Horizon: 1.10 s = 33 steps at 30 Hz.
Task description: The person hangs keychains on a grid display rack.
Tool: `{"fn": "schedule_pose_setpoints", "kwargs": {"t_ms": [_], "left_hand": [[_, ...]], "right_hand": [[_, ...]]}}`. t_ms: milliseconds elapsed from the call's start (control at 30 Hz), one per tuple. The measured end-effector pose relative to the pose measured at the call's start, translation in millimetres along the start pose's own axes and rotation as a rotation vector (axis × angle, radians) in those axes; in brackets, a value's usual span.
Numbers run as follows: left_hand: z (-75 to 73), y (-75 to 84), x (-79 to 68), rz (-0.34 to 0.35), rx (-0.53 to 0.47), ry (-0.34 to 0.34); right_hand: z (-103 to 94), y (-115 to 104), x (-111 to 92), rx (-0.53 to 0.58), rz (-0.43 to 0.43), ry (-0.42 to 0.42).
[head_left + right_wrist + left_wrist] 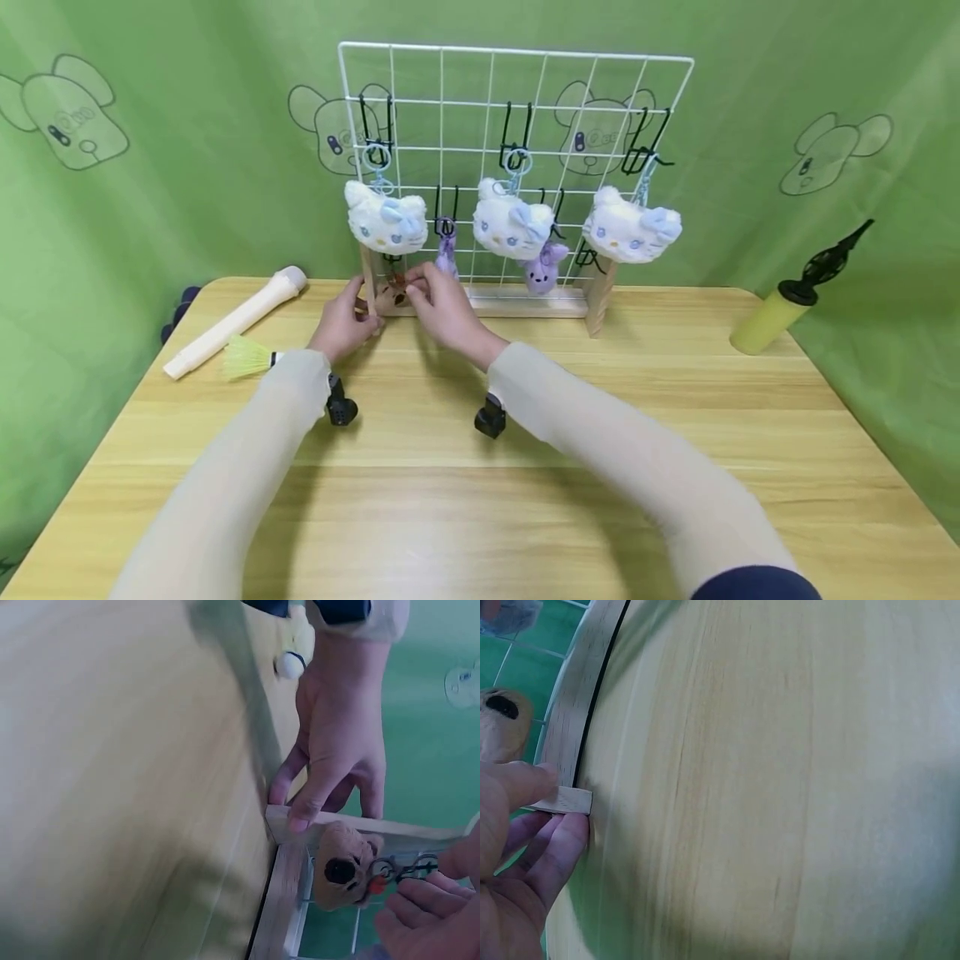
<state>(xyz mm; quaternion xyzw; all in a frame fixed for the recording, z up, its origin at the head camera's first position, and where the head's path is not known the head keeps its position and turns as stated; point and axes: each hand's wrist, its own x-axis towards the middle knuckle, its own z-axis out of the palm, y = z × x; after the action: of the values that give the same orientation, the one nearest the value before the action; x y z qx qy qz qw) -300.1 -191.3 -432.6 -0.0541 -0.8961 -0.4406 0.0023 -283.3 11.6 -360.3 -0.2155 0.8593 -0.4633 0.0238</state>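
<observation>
A white wire grid rack (517, 57) on wooden feet stands at the table's back. My left hand (344, 323) grips its left wooden foot (571, 799), thumb on one side and fingers on the other. A brown plush keychain (341, 870) with a dark nose hangs low inside that foot, an orange piece by its ring. My right hand (447, 312) pinches at the ring end, beside a black hook (421, 867); the fingers partly hide the exact contact. White plush cat heads (386, 218) hang on upper hooks. Purple plush keychains (543, 268) hang lower.
A pale stick-like tube (236, 323) and a yellow shuttlecock (249, 358) lie at the table's left. A yellow-green hand pump (772, 320) with a black tip is at the right edge. Green curtain (750, 75) surrounds the table (420, 517).
</observation>
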Motion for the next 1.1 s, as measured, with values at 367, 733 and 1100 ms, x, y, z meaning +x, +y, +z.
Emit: {"fn": "schedule_pose_setpoints", "kwargs": {"t_ms": [367, 733, 1100], "left_hand": [[1.5, 2.5, 2.0, -0.006, -0.006, -0.013], [-2.2, -0.4, 1.5, -0.032, -0.002, -0.009], [-0.7, 1.6, 2.3, -0.04, -0.033, -0.015]], "right_hand": [[-60.2, 25.1, -70.1, -0.061, -0.096, -0.243], [-155.7, 87.9, -138.0, -0.286, -0.007, -0.301], [-191.4, 118.1, -196.4, -0.241, -0.007, -0.478]]}}
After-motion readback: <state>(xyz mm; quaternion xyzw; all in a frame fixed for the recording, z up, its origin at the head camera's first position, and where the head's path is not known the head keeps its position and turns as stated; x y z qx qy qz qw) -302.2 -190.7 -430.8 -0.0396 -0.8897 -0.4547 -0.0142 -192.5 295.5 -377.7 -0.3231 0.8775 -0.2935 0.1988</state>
